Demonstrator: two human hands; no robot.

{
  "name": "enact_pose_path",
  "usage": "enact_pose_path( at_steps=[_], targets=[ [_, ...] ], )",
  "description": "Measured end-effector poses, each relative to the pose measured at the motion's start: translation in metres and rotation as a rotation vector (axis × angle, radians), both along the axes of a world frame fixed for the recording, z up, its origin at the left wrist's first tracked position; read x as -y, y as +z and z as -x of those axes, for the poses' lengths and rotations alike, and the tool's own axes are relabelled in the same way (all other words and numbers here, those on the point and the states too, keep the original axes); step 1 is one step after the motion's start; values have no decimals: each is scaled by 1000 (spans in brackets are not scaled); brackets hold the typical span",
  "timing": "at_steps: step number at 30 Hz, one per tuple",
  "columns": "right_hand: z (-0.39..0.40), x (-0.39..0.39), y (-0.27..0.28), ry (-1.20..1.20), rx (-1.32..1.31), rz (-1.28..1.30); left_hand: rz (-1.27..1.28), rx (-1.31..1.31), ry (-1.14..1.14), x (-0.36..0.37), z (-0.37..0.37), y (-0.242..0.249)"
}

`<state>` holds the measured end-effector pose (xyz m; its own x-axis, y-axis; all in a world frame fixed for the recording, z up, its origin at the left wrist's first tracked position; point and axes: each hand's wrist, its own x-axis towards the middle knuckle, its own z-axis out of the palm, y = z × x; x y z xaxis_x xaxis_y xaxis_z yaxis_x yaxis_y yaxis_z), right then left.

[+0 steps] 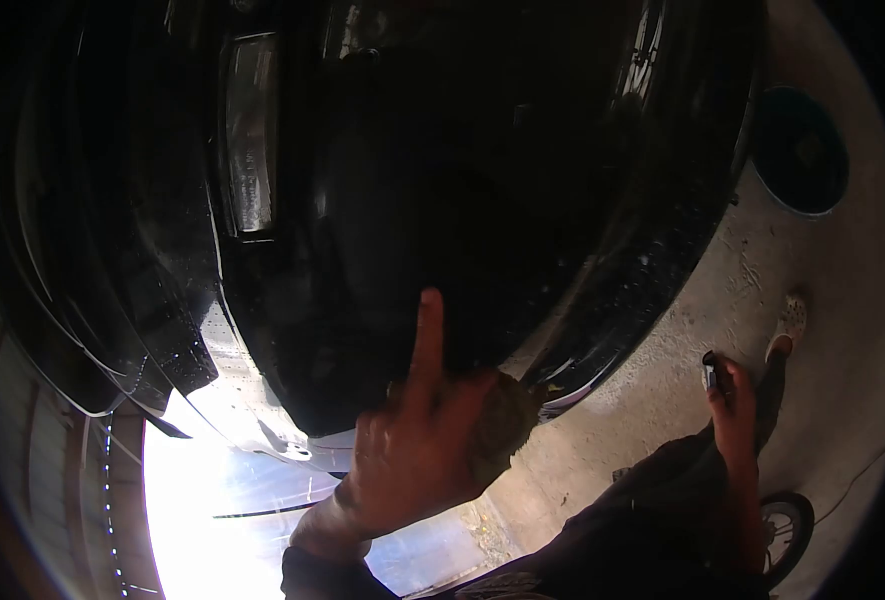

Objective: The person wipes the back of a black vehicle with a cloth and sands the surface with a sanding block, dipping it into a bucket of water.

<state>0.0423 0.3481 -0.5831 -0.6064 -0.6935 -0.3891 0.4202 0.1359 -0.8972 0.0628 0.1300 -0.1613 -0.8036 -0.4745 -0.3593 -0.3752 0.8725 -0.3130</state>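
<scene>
My left hand (412, 455) lies over the lower part of a glossy black car panel (382, 250), its index finger stretched out along the paint. Between the thumb and the other fingers it grips an olive-brown sponge (505, 428) with a rough surface, partly hidden by the hand. Farther right, beside my dark clothing, my right hand (734, 405) is closed around a small dark object (710, 371) with a shiny face; I cannot tell what kind of thing it is. The right hand is apart from the car, above the floor.
A dark round tub (800, 150) stands on the concrete floor (682, 350) at upper right. A framed rectangular plate (251, 135) sits on the car. My shoe (790, 318) shows at right, with a small wheel (787, 535) below. Bright light floods the lower left.
</scene>
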Motion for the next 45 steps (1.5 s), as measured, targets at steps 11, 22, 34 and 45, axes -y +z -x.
enact_pose_path(
  at_steps=[11, 22, 34, 45],
  targets=[
    [10, -8, 0, -13, 16, -70, 175, -19, 20, 6, 31, 9],
    [8, -8, -5, 34, -56, -39, 164, 65, 46, -1, 24, 4],
    [25, 13, 23, -84, 22, 95, 181, 65, 33, 0, 30, 9],
    [25, 34, 38, -76, 69, 144, 174, 83, 37, -6, 27, 19]
  ],
)
